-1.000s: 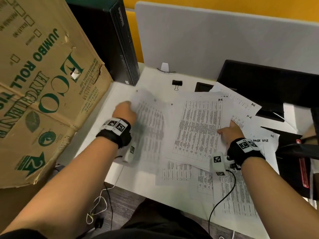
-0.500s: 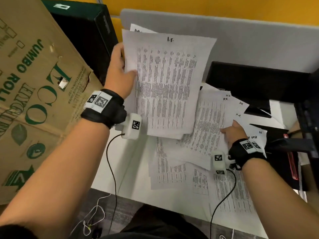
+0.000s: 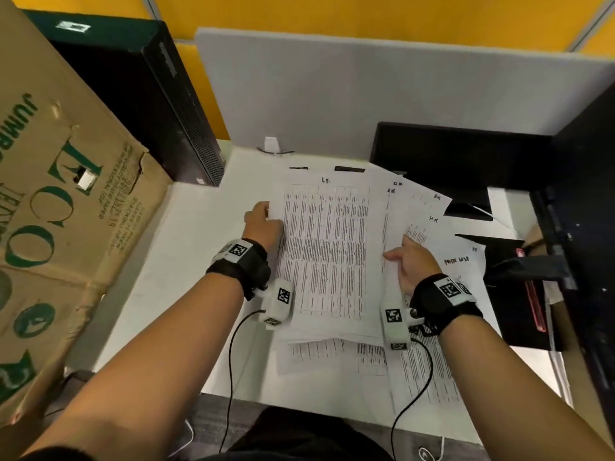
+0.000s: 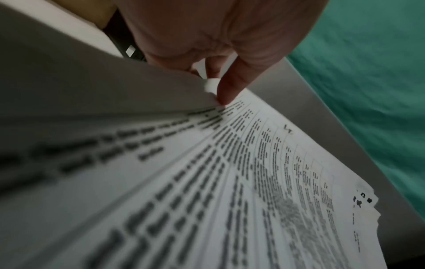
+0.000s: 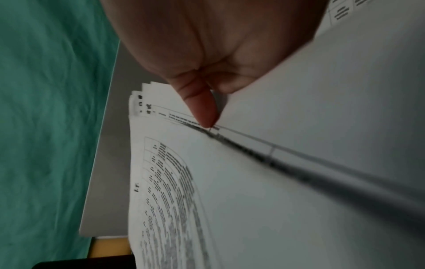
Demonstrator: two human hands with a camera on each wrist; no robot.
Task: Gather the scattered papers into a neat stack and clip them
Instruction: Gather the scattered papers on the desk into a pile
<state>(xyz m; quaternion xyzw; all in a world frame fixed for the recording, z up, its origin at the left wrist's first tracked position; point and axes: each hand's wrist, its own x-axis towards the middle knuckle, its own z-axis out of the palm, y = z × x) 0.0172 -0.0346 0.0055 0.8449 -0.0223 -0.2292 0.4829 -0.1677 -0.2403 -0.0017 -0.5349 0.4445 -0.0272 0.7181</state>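
White desk [image 3: 186, 261] | left hand [image 3: 263, 224] pinches sheet [image 3: 326, 254] edge | right hand [image 3: 412, 261] fingers unclear; wrist view: thumb on paper

On the desk [image 3: 186, 247] in front of me the top sheet [image 3: 327, 251] lies over a loose pile of papers [image 3: 432, 371] that fans out to its right and toward me. My left hand [image 3: 263, 224] is at the sheet's left edge, my right hand [image 3: 412, 261] at its right edge. Behind the pile stands a partition panel [image 3: 366, 91]; a cardboard box [image 3: 56, 207] is far left, a computer tower [image 3: 139, 94] just behind it, a monitor [image 3: 456, 154] back right.
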